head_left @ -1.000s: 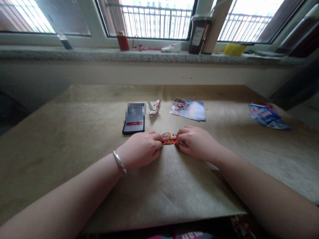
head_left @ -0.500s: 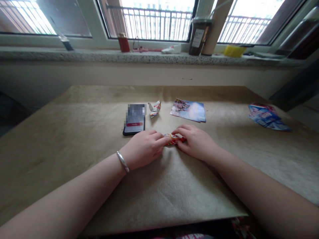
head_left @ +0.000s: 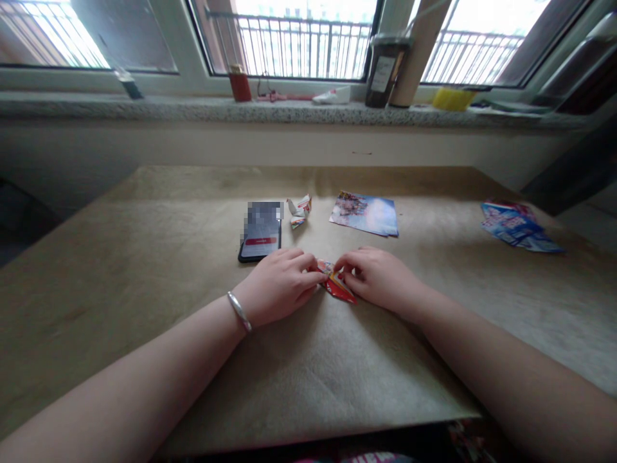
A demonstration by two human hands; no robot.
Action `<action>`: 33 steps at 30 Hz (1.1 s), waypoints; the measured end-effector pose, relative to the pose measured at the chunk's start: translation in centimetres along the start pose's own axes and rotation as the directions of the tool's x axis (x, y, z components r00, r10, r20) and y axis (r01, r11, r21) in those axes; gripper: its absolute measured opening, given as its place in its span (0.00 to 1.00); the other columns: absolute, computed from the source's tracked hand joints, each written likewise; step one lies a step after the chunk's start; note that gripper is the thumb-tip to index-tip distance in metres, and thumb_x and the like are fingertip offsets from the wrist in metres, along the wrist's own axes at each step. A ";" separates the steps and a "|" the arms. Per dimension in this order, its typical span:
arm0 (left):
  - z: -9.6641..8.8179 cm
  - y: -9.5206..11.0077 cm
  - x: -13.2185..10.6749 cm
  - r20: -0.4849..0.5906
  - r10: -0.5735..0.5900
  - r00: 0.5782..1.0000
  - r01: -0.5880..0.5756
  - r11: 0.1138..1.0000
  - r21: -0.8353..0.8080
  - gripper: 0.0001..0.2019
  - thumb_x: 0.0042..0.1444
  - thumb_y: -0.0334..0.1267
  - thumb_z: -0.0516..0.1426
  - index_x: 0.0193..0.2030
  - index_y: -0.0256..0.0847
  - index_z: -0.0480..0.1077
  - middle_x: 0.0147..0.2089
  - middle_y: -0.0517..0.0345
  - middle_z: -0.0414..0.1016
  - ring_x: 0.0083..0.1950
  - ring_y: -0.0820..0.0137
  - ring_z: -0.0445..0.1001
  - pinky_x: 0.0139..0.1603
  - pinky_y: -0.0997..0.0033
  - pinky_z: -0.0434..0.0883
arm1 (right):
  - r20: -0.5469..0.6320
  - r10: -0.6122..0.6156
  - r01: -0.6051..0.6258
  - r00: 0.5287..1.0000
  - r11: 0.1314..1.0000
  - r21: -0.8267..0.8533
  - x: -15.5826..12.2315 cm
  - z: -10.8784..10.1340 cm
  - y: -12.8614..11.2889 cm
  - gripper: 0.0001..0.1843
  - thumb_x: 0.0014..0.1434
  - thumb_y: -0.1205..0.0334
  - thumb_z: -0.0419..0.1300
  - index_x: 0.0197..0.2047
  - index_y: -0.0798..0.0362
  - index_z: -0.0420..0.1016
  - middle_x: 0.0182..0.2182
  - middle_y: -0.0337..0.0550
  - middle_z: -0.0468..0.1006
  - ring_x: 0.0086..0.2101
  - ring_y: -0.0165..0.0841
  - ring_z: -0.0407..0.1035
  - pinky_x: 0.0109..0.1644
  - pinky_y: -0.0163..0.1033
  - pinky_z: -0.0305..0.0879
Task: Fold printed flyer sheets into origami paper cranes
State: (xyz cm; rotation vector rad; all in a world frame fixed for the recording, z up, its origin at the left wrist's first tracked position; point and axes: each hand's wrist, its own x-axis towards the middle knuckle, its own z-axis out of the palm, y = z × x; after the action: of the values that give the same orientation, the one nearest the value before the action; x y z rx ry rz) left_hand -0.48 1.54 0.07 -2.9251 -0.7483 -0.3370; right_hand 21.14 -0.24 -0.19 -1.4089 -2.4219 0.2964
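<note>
On the table in front of me lies a small folded piece of red and yellow printed wrapper (head_left: 340,290), with a pointed end toward me on the right. My left hand (head_left: 285,278), a silver bangle at its wrist, is closed on the left part of the wrapper, thumb and fingers pressing it. My right hand (head_left: 373,273) has its fingers bent and pinched at the wrapper's upper right edge. Fingertips hide part of the folds. Just beyond my left hand is a phone (head_left: 261,235) with a lit, partly blurred screen.
A white folded paper shape (head_left: 299,209) stands behind the phone's right side. Blue printed sheets (head_left: 371,215) lie beyond my right hand, and several blue wrappers (head_left: 518,225) at the far right. A granite windowsill (head_left: 289,112) holds a dark lidded jar (head_left: 382,74) and a red container (head_left: 240,85).
The wrapper has turned, and a red pointed flap now shows toward me. My right fingers have drawn in and bent more at its upper edge; the left hand has shifted only slightly.
</note>
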 end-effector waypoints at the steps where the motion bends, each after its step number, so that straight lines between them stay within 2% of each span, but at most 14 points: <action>1: 0.1 -0.1 0.0 -0.002 0.004 1.000 -0.004 1.000 -0.024 0.13 0.62 0.35 0.49 0.48 0.44 0.72 0.45 0.54 0.73 0.45 0.67 0.71 0.43 0.65 0.70 | 0.014 -0.010 0.010 1.000 1.000 0.013 0.0 0.1 0.0 0.09 0.55 0.67 0.56 0.37 0.51 0.77 0.29 0.40 0.78 0.32 0.33 0.68 0.37 0.37 0.61; 4: 0.4 -0.2 -0.1 -0.015 0.015 1.000 -0.017 0.997 -0.077 0.13 0.62 0.34 0.49 0.49 0.42 0.70 0.46 0.53 0.74 0.46 0.67 0.72 0.44 0.67 0.71 | 0.012 -0.067 0.067 0.998 0.997 0.036 0.0 0.4 0.2 0.09 0.55 0.68 0.56 0.35 0.52 0.77 0.29 0.41 0.77 0.34 0.33 0.68 0.39 0.37 0.62; 8: 0.4 -0.2 -0.1 -0.043 0.018 0.999 -0.020 0.998 -0.055 0.13 0.61 0.34 0.49 0.50 0.42 0.70 0.45 0.54 0.74 0.44 0.67 0.72 0.43 0.66 0.71 | -0.048 -0.122 0.125 0.991 0.990 0.059 0.0 0.8 0.6 0.10 0.54 0.70 0.55 0.36 0.52 0.77 0.39 0.45 0.77 0.41 0.35 0.67 0.47 0.39 0.63; 10: 0.3 -0.1 0.0 -0.053 0.003 0.999 -0.005 0.999 -0.043 0.14 0.60 0.33 0.49 0.50 0.41 0.70 0.43 0.54 0.75 0.42 0.67 0.72 0.41 0.66 0.71 | -0.046 -0.141 0.144 0.989 0.988 0.061 0.0 0.8 0.7 0.11 0.54 0.71 0.55 0.38 0.52 0.77 0.41 0.45 0.77 0.43 0.36 0.67 0.50 0.41 0.62; 16: -0.1 0.2 0.2 0.004 -0.086 0.996 0.086 0.992 -0.093 0.11 0.58 0.33 0.51 0.46 0.37 0.68 0.39 0.52 0.75 0.41 0.66 0.72 0.41 0.66 0.71 | -0.035 -0.126 0.127 0.991 0.991 0.034 0.1 0.5 0.5 0.09 0.54 0.67 0.58 0.40 0.53 0.75 0.38 0.45 0.77 0.42 0.38 0.66 0.49 0.43 0.63; 20: 0.0 0.3 0.3 0.015 -0.086 0.996 0.087 0.988 -0.128 0.10 0.61 0.38 0.50 0.44 0.37 0.69 0.39 0.52 0.74 0.42 0.66 0.71 0.44 0.65 0.70 | -0.034 -0.134 0.135 0.990 0.990 0.039 0.1 0.6 0.5 0.09 0.55 0.65 0.59 0.40 0.53 0.75 0.36 0.45 0.77 0.41 0.37 0.66 0.49 0.43 0.63; 24: 0.1 0.3 0.2 0.007 -0.086 0.996 0.086 0.986 -0.140 0.11 0.62 0.39 0.49 0.45 0.38 0.69 0.41 0.51 0.73 0.43 0.67 0.71 0.46 0.65 0.69 | -0.060 -0.129 0.132 0.990 0.990 0.042 0.1 0.8 0.7 0.10 0.55 0.63 0.59 0.41 0.52 0.75 0.42 0.47 0.75 0.46 0.38 0.65 0.52 0.44 0.62; 28: 0.1 0.3 0.2 0.011 -0.104 0.995 0.104 0.986 -0.127 0.11 0.61 0.39 0.50 0.44 0.38 0.70 0.41 0.51 0.72 0.41 0.67 0.70 0.43 0.66 0.69 | -0.088 -0.143 0.146 0.986 0.989 0.030 0.0 0.9 0.8 0.10 0.55 0.62 0.59 0.42 0.52 0.75 0.51 0.49 0.71 0.52 0.40 0.61 0.57 0.48 0.59; 33: -0.1 0.9 0.3 -0.007 -0.079 0.997 0.078 0.990 -0.115 0.11 0.61 0.38 0.50 0.44 0.39 0.70 0.41 0.51 0.70 0.41 0.67 0.69 0.43 0.65 0.69 | -0.085 -0.179 0.182 0.980 0.983 0.022 0.1 0.9 0.9 0.10 0.55 0.64 0.59 0.41 0.53 0.74 0.48 0.48 0.74 0.54 0.41 0.61 0.59 0.50 0.59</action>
State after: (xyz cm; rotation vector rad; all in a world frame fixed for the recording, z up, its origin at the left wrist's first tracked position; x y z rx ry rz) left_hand 0.19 0.93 0.16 -3.0029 -0.8721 -0.4174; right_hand 21.47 0.31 -1.29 -1.1551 -2.4451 0.2249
